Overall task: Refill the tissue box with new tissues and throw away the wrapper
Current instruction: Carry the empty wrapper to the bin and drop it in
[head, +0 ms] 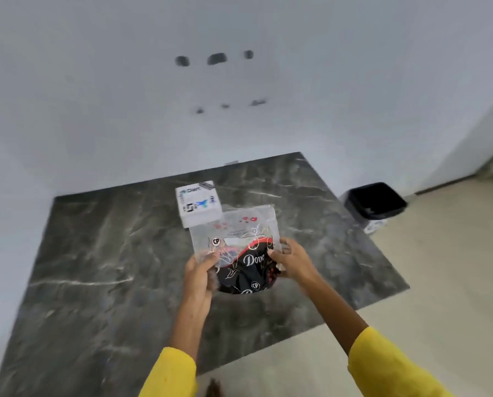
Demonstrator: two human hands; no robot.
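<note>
Both hands pinch one thing: our left hand (pixel 201 270) has thumb and fingers pressed on the left edge of the wrapper (pixel 239 247), our right hand (pixel 292 260) pinches its right edge. Fingers are blurred, so we can't tell exactly how the grip sits.

Head view, the only one we have:
- Wrapper is held up over the middle of the marble table (pixel 110 267), not resting on it. Upper half is clear and looks flat and empty; lower half is dark with "Dove" print and bulges. Whether tissues are inside, we can't tell.
- Tissue box (pixel 198 203) sits on the table just behind the wrapper, which overlaps its near right corner in view. We can't tell whether the two touch. We see no opening on the box from here.
- Bin (pixel 374 203) is on the floor off the table's far right corner, well apart from our hands, with a dark liner.

Our read: we're handling the pack, either opening it or already emptying it.

Doing it well:
- Keep both pinches on the film only, not on the contents.
- Pull the edges apart evenly so the film splits at the seam.
- Stay over the table so anything that slips lands there.
- Bin the film last.

Count: 1 wrapper, 1 tissue box, 1 bin, 1 table, 2 hands.
</note>
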